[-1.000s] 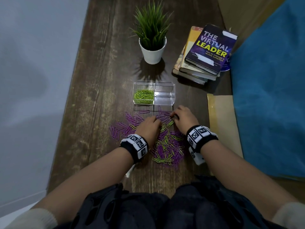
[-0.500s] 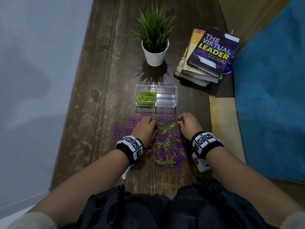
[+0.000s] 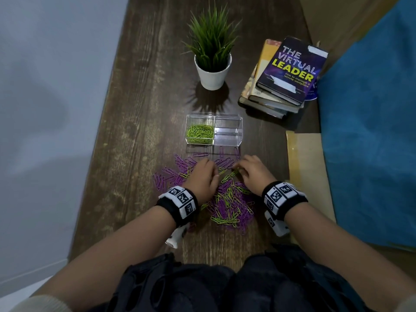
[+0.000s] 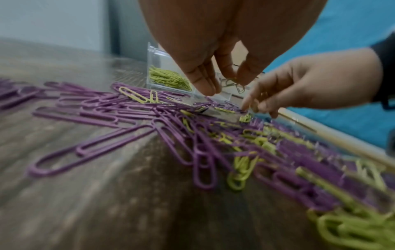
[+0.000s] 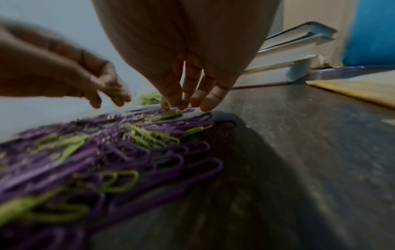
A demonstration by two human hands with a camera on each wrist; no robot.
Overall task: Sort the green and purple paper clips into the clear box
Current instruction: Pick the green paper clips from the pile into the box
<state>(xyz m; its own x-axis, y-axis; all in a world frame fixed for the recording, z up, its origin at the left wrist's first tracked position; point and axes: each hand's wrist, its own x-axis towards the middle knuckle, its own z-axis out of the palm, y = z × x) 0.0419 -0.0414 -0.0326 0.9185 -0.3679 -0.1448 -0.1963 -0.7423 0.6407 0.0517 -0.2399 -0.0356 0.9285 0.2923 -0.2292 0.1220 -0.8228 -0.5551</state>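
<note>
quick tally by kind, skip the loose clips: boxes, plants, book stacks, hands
clear plastic two-compartment box: 1
green potted plant in a white pot: 1
stack of books: 1
hands, left hand and right hand: 2
total: 5

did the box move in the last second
No. The box keeps its place in front of the plant pot; only the view shifted.
</note>
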